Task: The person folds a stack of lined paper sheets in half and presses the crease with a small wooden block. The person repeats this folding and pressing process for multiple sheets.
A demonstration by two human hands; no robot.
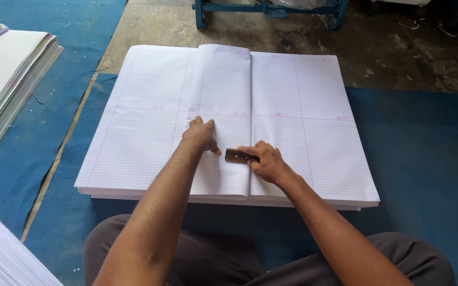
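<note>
The right hand (269,163) has its grip closed on a small dark block (238,155), pressing it on the folded ruled sheet (223,95) just left of the crease. The left hand (201,135), fingers flat and holding nothing, rests beside the block. Beneath lies a stack of ruled paper (314,132) on blue floor matting (425,153).

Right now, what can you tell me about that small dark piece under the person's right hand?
The small dark tool is a short, flat, brownish-black bar; its material cannot be told. It lies flat on the ruled paper stack, just left of the folded sheet's edge near the stack's middle. The right hand covers its right end, fingers pressing it down. The left hand rests on the folded sheet beside it; its thumb points toward the bar's left end, contact unclear.
</note>
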